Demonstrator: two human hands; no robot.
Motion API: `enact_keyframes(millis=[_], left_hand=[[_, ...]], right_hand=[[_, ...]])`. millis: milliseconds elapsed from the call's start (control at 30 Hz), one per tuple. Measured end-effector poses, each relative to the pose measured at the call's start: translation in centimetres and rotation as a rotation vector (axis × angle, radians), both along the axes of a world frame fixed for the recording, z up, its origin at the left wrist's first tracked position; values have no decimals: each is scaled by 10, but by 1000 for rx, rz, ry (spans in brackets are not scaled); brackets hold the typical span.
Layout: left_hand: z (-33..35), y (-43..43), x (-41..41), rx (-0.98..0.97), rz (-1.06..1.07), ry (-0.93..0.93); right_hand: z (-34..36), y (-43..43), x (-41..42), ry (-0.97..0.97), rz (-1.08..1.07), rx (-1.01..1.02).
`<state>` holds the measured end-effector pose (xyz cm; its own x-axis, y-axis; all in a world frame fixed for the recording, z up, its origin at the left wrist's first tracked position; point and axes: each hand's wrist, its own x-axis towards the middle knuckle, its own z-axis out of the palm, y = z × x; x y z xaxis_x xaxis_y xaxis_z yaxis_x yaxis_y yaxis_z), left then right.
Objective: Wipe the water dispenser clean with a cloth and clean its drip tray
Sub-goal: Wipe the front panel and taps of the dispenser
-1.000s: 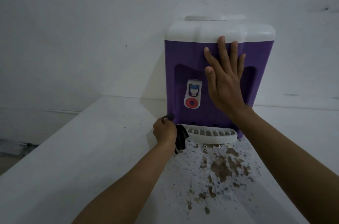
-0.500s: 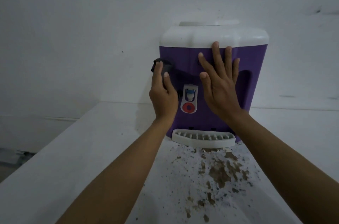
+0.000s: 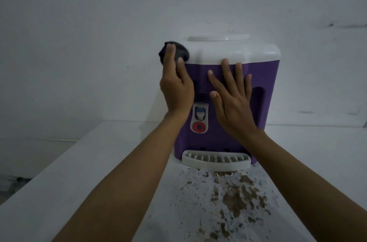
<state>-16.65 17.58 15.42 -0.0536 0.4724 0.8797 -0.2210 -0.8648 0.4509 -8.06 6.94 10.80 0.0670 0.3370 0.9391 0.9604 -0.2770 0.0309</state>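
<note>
A purple water dispenser (image 3: 262, 75) with a white top stands on a white counter against the wall. My left hand (image 3: 176, 87) presses a dark cloth (image 3: 183, 53) flat against its upper left corner, where the white top meets the purple body. Part of the cloth is hidden under my fingers. My right hand (image 3: 232, 102) lies flat on the purple front with fingers spread and straight. The white drip tray (image 3: 216, 159) sits at the dispenser's foot, below both hands. A white tap (image 3: 200, 120) with a blue spout and red button shows between my wrists.
The white counter (image 3: 99, 162) runs toward me from the wall, its left edge dropping to the floor. Brown stains and crumbs (image 3: 236, 198) cover the counter in front of the tray. A pale wall rises behind the dispenser.
My left hand has carried the cloth from the dispenser's lower left, beside the tray, up its left side to the top corner. My right hand has stayed on the front.
</note>
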Motion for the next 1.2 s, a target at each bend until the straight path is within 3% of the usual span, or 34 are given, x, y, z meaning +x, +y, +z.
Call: enact_keyframes(millis=[167,367,467,600,700,833,1000,1200], left_hand=[[0,6,-2,222,28,130],[-55,14,-15,396,7,262],[-65,9,-16,318,-24,260],[-26,-5,-8,176,-66,156],[-16,-5,0,193,-19,129],[-53,-2,2,271,21,206],[-92,-15,-5,156,-70,257],[-103,-36,-18,-35,-219,215]], right_hand=[[0,2,2,4,9,24],[-2,6,1,12,11,41],[-2,5,1,4,8,27],[-1,1,2,-3,13,6],[0,-1,4,-3,10,-9],[1,-3,2,16,22,-15],[-12,-9,-10,48,51,57],[-35,-17,-33,394,278,42]])
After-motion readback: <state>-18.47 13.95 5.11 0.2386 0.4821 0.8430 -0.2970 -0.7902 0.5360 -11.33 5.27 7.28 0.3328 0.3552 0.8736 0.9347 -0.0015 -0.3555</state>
